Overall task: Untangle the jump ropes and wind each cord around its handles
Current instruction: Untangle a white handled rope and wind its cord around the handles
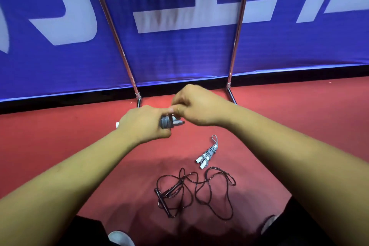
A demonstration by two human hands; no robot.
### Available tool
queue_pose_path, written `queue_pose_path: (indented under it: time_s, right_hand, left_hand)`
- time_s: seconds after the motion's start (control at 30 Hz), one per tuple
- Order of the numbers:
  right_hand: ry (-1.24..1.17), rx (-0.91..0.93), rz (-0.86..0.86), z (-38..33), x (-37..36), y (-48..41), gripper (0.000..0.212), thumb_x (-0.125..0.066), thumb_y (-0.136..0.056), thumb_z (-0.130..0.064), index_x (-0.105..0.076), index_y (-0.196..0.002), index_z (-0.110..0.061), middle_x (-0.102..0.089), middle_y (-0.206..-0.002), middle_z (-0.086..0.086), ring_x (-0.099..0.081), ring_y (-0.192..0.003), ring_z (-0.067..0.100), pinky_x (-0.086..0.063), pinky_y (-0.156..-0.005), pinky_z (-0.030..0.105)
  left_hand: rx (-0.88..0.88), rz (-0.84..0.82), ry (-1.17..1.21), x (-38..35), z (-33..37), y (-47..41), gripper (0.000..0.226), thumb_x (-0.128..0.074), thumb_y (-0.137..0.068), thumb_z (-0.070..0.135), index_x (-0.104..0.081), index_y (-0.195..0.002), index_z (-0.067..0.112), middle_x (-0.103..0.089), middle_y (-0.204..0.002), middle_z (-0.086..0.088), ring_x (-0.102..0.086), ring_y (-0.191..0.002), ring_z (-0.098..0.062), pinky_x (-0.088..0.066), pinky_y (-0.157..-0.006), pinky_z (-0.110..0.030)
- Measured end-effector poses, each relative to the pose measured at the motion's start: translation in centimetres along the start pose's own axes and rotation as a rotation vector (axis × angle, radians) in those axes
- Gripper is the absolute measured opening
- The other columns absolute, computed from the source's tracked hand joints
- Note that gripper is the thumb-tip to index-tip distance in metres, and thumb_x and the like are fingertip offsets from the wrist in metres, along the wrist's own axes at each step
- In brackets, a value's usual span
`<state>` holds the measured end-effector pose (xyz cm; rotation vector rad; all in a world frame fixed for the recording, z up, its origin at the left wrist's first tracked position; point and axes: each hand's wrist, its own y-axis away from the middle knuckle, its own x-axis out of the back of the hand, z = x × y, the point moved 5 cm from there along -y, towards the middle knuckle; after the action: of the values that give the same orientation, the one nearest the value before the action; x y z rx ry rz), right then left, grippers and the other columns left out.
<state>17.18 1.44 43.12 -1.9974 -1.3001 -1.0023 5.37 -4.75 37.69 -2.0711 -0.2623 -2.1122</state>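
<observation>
My left hand grips a grey jump rope with its cord coiled round white handles; one handle end pokes out left of the hand. My right hand pinches the cord at the top of that bundle, thumb against my left index finger. On the red floor lies a second grey rope, wound tight round its white handles with a small loop at its top. Nearer me a black jump rope sprawls in loose tangled loops, its two black handles crossed at the left.
A blue banner on chrome posts stands close ahead, its feet on the red floor. My knees in dark trousers and white shoes show at the bottom edge.
</observation>
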Motion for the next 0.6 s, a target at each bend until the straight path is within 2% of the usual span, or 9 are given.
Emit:
queue_pose_path:
  time_s: [0.07, 0.13, 0.2, 0.23, 0.3, 0.33, 0.43, 0.53, 0.6]
  right_hand:
    - [-0.043, -0.014, 0.053, 0.5, 1.0, 0.1, 0.032, -0.060, -0.094, -0.024, -0.064, -0.069, -0.003, -0.053, -0.060, 0.010, -0.038, -0.052, 0.012, -0.036, -0.051, 0.029]
    - [-0.090, -0.037, 0.096, 1.2, 1.9, 0.2, 0.029, -0.062, -0.093, -0.022, -0.067, -0.072, -0.003, -0.054, -0.052, -0.004, -0.040, -0.044, 0.005, -0.032, -0.045, 0.015]
    - [-0.127, -0.071, 0.149, 2.1, 2.6, 0.2, 0.027, -0.063, -0.093, -0.022, -0.069, -0.074, -0.005, -0.050, -0.046, -0.010, -0.043, -0.042, 0.002, -0.032, -0.045, 0.011]
    - [-0.142, -0.088, 0.166, 2.6, 2.8, 0.1, 0.027, -0.063, -0.093, -0.023, -0.070, -0.074, -0.006, -0.047, -0.044, -0.010, -0.041, -0.041, 0.003, -0.031, -0.045, 0.011]
    - [-0.174, -0.125, 0.167, 3.5, 2.6, 0.1, 0.029, -0.063, -0.094, -0.026, -0.069, -0.073, -0.008, -0.038, -0.041, -0.008, -0.032, -0.038, 0.007, -0.026, -0.042, 0.013]
    - [-0.187, -0.140, 0.151, 3.9, 2.4, 0.0, 0.030, -0.062, -0.094, -0.028, -0.069, -0.073, -0.008, -0.036, -0.042, -0.008, -0.028, -0.039, 0.008, -0.024, -0.041, 0.015]
    - [-0.291, -0.196, 0.094, 5.1, 1.1, 0.1, 0.035, -0.061, -0.094, -0.032, -0.069, -0.076, -0.004, -0.035, -0.055, 0.008, -0.026, -0.047, 0.014, -0.024, -0.043, 0.023]
    - [-0.427, -0.278, 0.054, 5.8, 0.1, 0.2, 0.032, -0.058, -0.095, -0.020, -0.065, -0.076, 0.004, -0.030, -0.057, 0.009, -0.022, -0.047, 0.016, -0.020, -0.046, 0.022]
    - [-0.499, -0.321, 0.048, 6.0, -0.2, 0.2, 0.034, -0.056, -0.094, -0.014, -0.062, -0.062, -0.006, -0.028, -0.050, 0.004, -0.022, -0.044, 0.016, -0.020, -0.047, 0.022]
  left_hand:
    - [-0.056, -0.043, 0.027, 0.2, 1.7, 0.6, 0.024, -0.060, -0.073, 0.055, -0.049, -0.078, 0.035, -0.048, -0.061, 0.007, -0.057, -0.068, -0.026, -0.042, -0.059, -0.029]
    - [-0.082, -0.087, 0.119, 0.5, 3.0, 1.3, 0.038, -0.065, -0.069, 0.065, -0.047, -0.064, 0.031, -0.048, -0.057, 0.008, -0.052, -0.059, -0.020, -0.037, -0.054, -0.029]
    - [-0.074, -0.121, 0.279, 0.9, 3.8, 1.9, 0.047, -0.070, -0.060, 0.077, -0.048, -0.054, 0.036, -0.044, -0.049, 0.009, -0.043, -0.048, -0.011, -0.033, -0.049, -0.029]
    - [-0.064, -0.126, 0.374, 1.2, 4.0, 2.2, 0.045, -0.072, -0.058, 0.078, -0.051, -0.052, 0.039, -0.043, -0.046, 0.009, -0.041, -0.045, -0.011, -0.033, -0.048, -0.029]
    - [-0.067, -0.099, 0.552, 1.8, 4.3, 2.4, 0.039, -0.077, -0.064, 0.067, -0.055, -0.052, 0.038, -0.044, -0.043, 0.009, -0.045, -0.039, -0.011, -0.037, -0.046, -0.027]
    - [-0.074, -0.071, 0.613, 2.2, 4.4, 2.4, 0.038, -0.079, -0.069, 0.059, -0.057, -0.054, 0.032, -0.045, -0.042, 0.008, -0.048, -0.038, -0.012, -0.038, -0.044, -0.025]
    - [-0.066, -0.033, 0.724, 2.9, 4.4, 2.7, 0.039, -0.077, -0.077, 0.044, -0.059, -0.067, 0.011, -0.050, -0.044, 0.003, -0.047, -0.035, -0.014, -0.037, -0.040, -0.022]
    - [-0.001, -0.055, 0.942, 3.1, 3.6, 2.8, 0.035, -0.073, -0.081, 0.041, -0.056, -0.069, 0.014, -0.054, -0.046, 0.000, -0.045, -0.034, -0.019, -0.036, -0.039, -0.024]
    - [0.015, -0.030, 1.168, 3.4, 2.9, 2.4, 0.035, -0.069, -0.077, 0.044, -0.054, -0.069, 0.013, -0.054, -0.050, -0.005, -0.044, -0.035, -0.021, -0.038, -0.041, -0.025]
